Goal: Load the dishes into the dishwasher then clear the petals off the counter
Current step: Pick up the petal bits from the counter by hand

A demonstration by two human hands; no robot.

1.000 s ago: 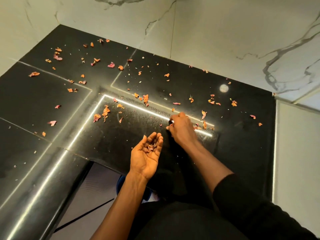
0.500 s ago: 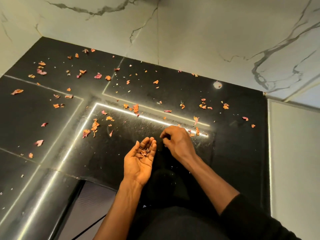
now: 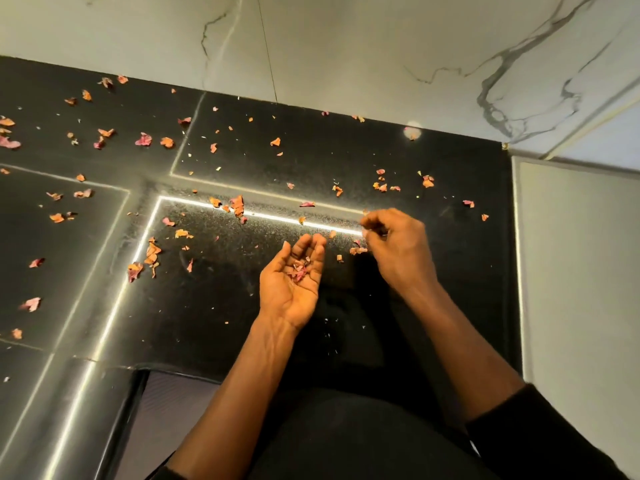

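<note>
Petals (image 3: pixel 300 270) heaped in cupped left hand (image 3: pixel 292 282); right hand (image 3: pixel 398 247) fingers curled, contents unclear

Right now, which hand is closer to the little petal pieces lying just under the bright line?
Right. The right hand hovers almost touching the petal pieces, fingers curled. The left hand waits cupped, palm up, a bit to their left.

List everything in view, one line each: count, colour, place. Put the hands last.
Countertop: one, black and speckled, fills the middle of the view.
Loose petals: dozens, pink and orange, scattered over the countertop, thickest at left.
Gathered petals: a small pile, pink, in the left palm.
Wall: white marble with grey veins, behind the countertop.
Left hand: one, palm up and cupped, above the countertop.
Right hand: one, fingers curled, beside the left hand; any petal it holds is hidden.
</note>
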